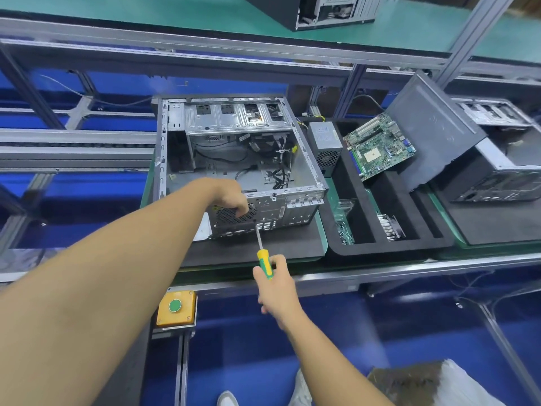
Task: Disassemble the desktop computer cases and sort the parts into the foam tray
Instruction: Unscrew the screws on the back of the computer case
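One opened computer case (304,165), two further cases (497,177), one foam tray (380,249), one motherboard (380,145), left hand (231,199) fingers curled over opened computer case's rear, right hand (276,284) fingers clamped round one screwdriver (259,235)

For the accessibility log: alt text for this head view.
A person's right hand holds a yellow-green screwdriver to the rear panel of an open computer case, the left hand resting on it by the fan grille. Beside it, a foam tray holds a motherboard and power supply.

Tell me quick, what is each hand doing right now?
Left hand: fingers curled over the rear edge of the computer case, holding it.
Right hand: gripping the screwdriver by its handle, tip at the case's rear panel.
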A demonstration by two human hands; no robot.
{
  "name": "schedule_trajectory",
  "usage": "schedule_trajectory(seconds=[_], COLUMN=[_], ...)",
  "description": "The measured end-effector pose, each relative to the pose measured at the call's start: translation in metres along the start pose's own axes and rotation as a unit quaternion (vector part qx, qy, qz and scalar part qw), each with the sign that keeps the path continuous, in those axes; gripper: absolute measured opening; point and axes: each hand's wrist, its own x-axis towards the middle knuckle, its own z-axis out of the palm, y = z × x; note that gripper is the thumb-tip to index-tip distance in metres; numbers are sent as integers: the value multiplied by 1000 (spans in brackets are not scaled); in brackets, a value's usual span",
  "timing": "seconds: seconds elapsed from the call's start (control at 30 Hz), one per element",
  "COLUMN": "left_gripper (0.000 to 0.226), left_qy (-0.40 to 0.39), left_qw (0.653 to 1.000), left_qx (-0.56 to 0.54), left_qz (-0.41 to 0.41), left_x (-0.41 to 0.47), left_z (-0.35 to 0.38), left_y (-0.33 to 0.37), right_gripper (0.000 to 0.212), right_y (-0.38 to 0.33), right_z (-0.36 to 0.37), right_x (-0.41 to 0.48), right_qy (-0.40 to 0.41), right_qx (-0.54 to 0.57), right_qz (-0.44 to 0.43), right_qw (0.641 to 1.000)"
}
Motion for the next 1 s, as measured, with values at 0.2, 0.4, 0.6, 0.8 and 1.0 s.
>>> schedule_trajectory(seconds=[0.2,0.4,0.6,0.8,1.0], left_gripper=[20,19,18,63,29], left_qy=[0,-5,28,85,197], left_qw=[1000,1000,997,996,968], left_qx=[-8,-28,-65,-20,85], left_qz=[8,2,-11,27,133], left_x=[1,5,-5,-5,-12], left_z=[0,1,4,9,21], left_y=[-1,-1,3,3,-9], right_gripper=[50,32,28,19,46], right_y=[-12,-9,-11,-13,-14], right_z=[-16,-16,-9,-14,-34], right_x=[4,-1,-13,-4,4], right_qy=[-256,-208,104,-72,-244], right_qx=[387,325,-325,148,399], right_qz=[211,156,-39,83,237], right_qw=[860,909,939,983,852])
